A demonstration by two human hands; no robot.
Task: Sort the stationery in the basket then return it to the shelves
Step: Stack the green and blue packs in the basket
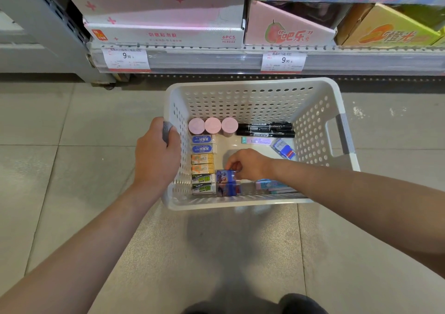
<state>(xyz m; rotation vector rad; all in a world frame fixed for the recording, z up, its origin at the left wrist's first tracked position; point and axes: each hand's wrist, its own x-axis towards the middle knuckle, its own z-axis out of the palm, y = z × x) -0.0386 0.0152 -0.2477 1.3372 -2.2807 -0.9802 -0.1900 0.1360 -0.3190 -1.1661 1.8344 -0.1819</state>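
A white perforated basket point(310, 121) stands on the tiled floor before the shelf. My left hand point(156, 152) grips its grey left handle. My right hand point(250, 164) reaches inside, fingers closed on a small blue box point(225, 176) that sits above another like it point(227, 189). Down the left wall runs a column of erasers: blue point(202, 144), orange point(202, 163) and green point(202, 183). Three pink round jars point(213, 126) stand at the back, beside black markers point(267, 129). A pastel eraser point(257, 140), a blue-red eraser point(284, 148) and pink-blue packs point(272, 185) lie on the right.
The shop shelf edge point(204, 61) carries price tags marked 9.90. Above it stand a pink and white carton point(166, 34), a pink display box point(286, 32) and a yellow one point(387, 29). A grey shelf upright point(60, 36) rises at the left.
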